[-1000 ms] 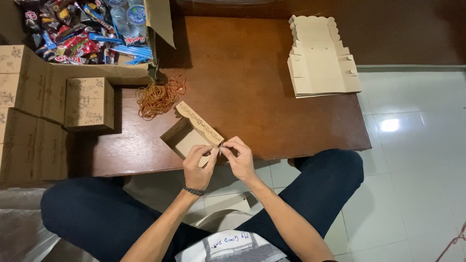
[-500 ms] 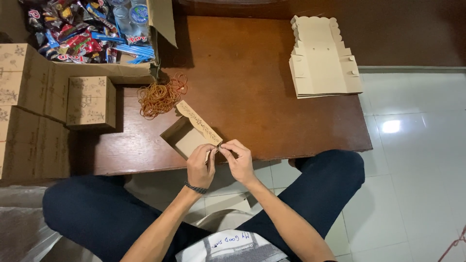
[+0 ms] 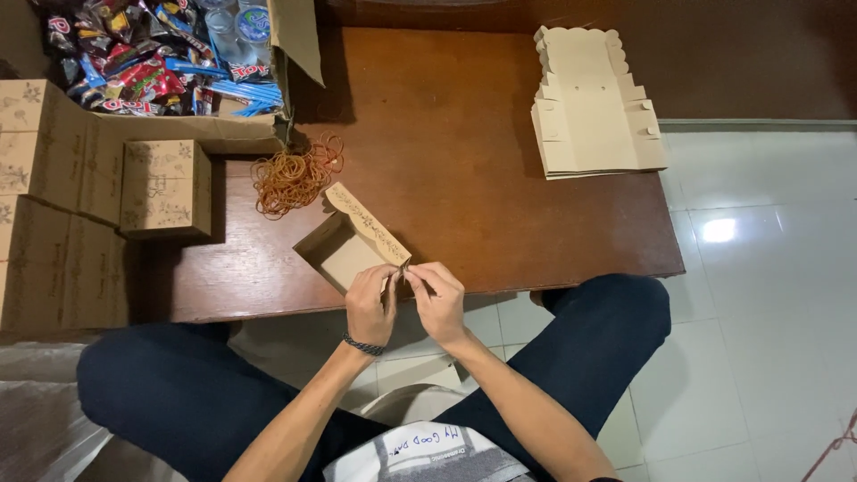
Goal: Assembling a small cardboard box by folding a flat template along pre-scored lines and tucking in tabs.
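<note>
Both hands, left hand (image 3: 370,303) & right hand (image 3: 437,299), together, pinching the small kraft box (image 3: 350,250) corner flap at tabletop (image 3: 464,178) edge; box-folding step, next likely needs tucking flap in.

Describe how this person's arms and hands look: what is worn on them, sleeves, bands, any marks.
Both forearms are bare, with no sleeves in view and no gloves. The left hand has a thin dark braided band around its wrist. The right hand shows no band, watch or ring. No marks on either arm can be made out from the head camera.
</note>
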